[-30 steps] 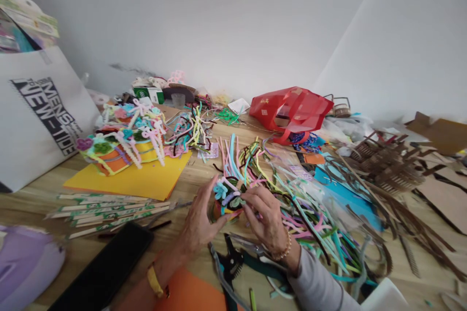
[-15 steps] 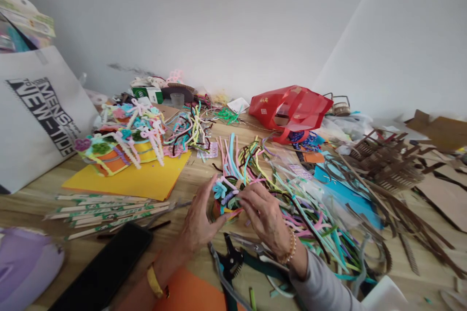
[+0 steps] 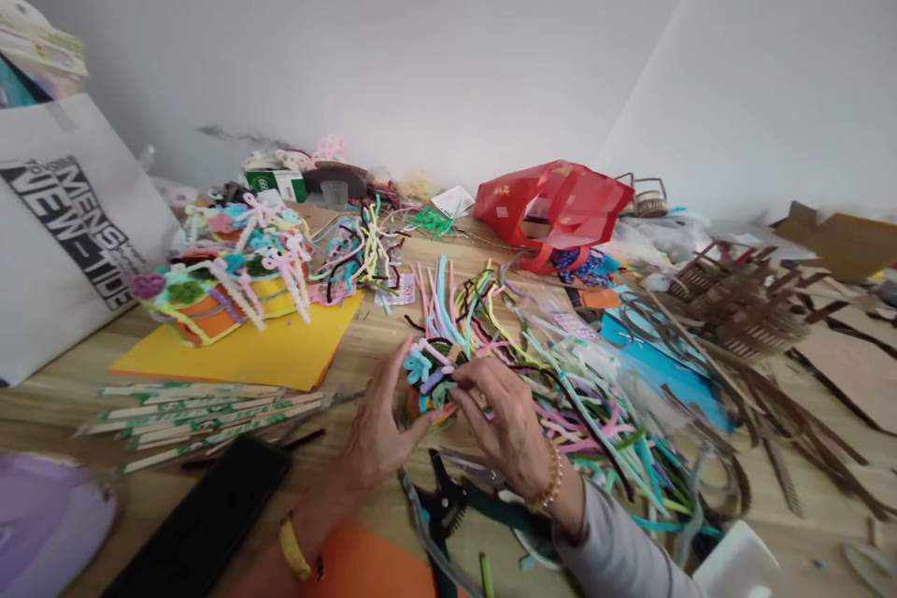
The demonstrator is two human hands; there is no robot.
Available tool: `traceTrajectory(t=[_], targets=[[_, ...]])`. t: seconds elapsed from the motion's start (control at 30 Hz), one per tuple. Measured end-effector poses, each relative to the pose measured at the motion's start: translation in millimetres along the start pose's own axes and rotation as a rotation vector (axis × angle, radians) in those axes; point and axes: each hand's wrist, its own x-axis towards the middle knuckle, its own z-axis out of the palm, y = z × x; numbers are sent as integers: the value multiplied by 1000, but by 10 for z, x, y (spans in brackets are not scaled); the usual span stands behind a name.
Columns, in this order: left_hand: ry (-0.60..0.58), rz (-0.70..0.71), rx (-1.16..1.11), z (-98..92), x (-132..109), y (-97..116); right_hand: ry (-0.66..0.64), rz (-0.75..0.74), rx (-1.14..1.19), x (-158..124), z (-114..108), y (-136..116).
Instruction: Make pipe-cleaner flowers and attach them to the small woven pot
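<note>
A small orange craft basket topped with pipe-cleaner flowers point(image 3: 419, 366) stands on the table in front of me. My left hand point(image 3: 378, 416) curls around its left side, thumb along the near edge and fingers behind. From the right, my right hand point(image 3: 505, 416) pinches at a green looped pipe cleaner point(image 3: 441, 392) on top; the fingertips partly cover it. Just below the hands lie dark-handled pliers point(image 3: 445, 500) and an orange sheet point(image 3: 364, 565). Loose coloured pipe cleaners point(image 3: 609, 434) spread to the right of my right hand.
Finished flower baskets point(image 3: 210, 299) sit on yellow sheets point(image 3: 280, 364) at left, near wrapped sticks point(image 3: 210, 416) and a black phone point(image 3: 203, 514). A white bag point(image 3: 56, 299) stands far left. Behind are a red bag point(image 3: 561, 206) and, rightward, brown woven baskets point(image 3: 743, 318).
The view has shifted slightly, so most things sit a little further left. Both hands stay at the basket; the right fingertips have moved slightly over the green pipe cleaner.
</note>
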Motion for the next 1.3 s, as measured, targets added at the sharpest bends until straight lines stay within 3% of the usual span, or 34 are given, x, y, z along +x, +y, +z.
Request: traceTrajectory(t=[0.5, 0.7, 0.9, 1.3], targets=[[-10, -1, -72, -17, -15, 19, -30, -81, -161, 12, 31, 55], [-18, -62, -198, -48, -14, 51, 2, -41, -19, 17, 30, 70], [18, -18, -230, -47, 82, 100, 79, 45, 90, -2, 38, 108], [-30, 69, 12, -91, 392, 222, 59, 114, 208, 47, -41, 96]])
